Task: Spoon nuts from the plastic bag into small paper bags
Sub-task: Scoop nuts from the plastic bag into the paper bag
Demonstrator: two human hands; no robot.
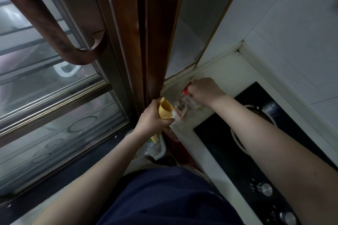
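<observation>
L hand (152, 117) is wrapped round a small paper bag (165, 110), holding it upright w/ mouth up and just beside the plastic bag (180, 105) of nuts on the white counter (201, 153) by the stove (228, 151), prob so the transfer is short and spills little. R hand (203, 88) is clenched at the plastic bag's red top (186, 89), seemingly holding it steady/open; can't tell if it also has a spoon, none visible. Nuts look to be in the plastic bag; whether any are in the paper bag is hidden.
</observation>
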